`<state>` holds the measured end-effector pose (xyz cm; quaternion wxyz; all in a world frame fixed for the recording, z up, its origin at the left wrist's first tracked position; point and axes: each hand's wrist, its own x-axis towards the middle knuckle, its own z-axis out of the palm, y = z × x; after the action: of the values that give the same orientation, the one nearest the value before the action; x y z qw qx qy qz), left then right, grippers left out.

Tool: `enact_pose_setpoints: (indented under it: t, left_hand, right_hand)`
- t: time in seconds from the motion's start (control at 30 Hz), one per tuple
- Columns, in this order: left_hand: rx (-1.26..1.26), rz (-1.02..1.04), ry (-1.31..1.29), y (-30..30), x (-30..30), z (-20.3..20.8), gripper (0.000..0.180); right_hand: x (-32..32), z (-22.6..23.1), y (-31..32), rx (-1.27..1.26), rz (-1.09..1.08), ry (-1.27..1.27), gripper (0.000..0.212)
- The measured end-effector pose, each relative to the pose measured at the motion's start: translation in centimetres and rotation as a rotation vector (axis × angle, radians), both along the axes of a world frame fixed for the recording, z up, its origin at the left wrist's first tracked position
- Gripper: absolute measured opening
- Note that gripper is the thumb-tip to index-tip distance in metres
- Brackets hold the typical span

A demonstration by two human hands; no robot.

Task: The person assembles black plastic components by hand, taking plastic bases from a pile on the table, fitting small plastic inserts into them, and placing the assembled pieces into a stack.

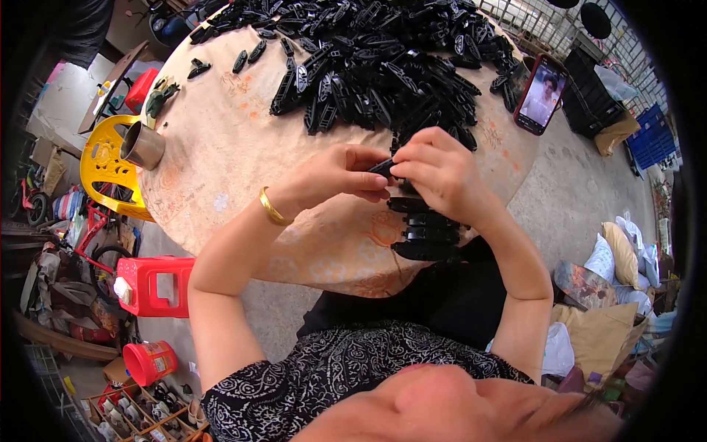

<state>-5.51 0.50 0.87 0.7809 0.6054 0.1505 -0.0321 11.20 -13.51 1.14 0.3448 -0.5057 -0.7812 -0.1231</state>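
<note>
At the near edge of the desk [221, 147] a short row of finished black pieces [431, 232] is laid, so a small share seems done; just above it one small black part [383, 167] is pinched between the left hand [335, 177] and right hand [438, 173], both bent inward with fingertips closed on it. At the far edge a large heap of black parts [383, 66] is judged left to do; a phone [540, 94] is propped at the right edge.

Black-and-white patterned top [331, 368], gold bangle [272, 208] on left wrist, bare forearms
</note>
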Motion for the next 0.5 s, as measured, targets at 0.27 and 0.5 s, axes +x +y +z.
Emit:
enact_pose_setpoints:
  t: [0.27,0.5]
  left_hand:
    - [0.707,0.049,-0.171,-1.2,-0.2,-0.8,0.039]
    - [1.025,-0.079,-0.241,-2.3,-0.3,-0.1,0.038]
  right_hand:
    - [-0.6,0.0,0.1,-0.231,-0.078,0.382,0.025]
    - [1.2,-0.4,0.2,-0.511,-0.103,0.531,0.02]
